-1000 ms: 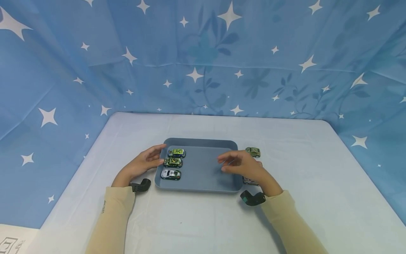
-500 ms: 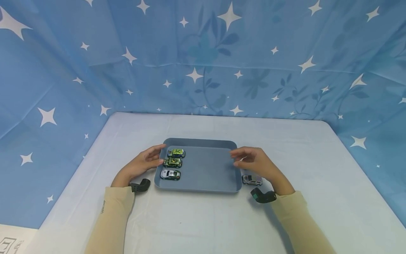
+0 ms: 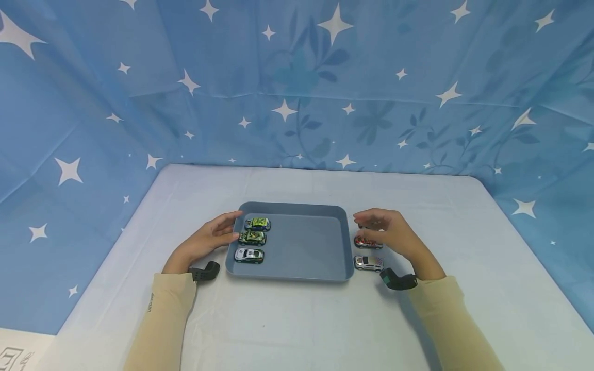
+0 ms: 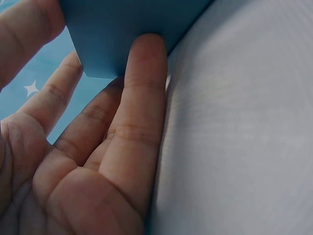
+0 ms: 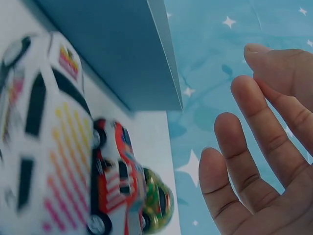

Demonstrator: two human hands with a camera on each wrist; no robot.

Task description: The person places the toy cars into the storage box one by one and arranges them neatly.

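Observation:
A grey-blue tray [image 3: 301,252] lies on the table with three toy cars along its left side: a yellow-green one [image 3: 258,224], a dark green patterned one [image 3: 252,238] and a white one [image 3: 249,255]. My left hand [image 3: 214,234] rests at the tray's left wall, its extended fingers touching it in the left wrist view. My right hand [image 3: 392,231] hovers above the cars to the right of the tray, fingers loosely bent and empty. Below it stand a red-and-white car [image 3: 369,243], a white car with coloured dots [image 3: 368,263] and a green car [image 5: 159,201], mostly hidden in the head view.
A white cloth [image 3: 287,324] covers the table. Behind it hangs a blue curtain [image 3: 297,77] with white stars. Dark wrist cameras sit on both wrists, and a printed pale sheet [image 3: 18,350] shows at the bottom left.
My right hand has moved right, from over the tray to above the cars beside it. The left hand and the cars in the tray stay in place.

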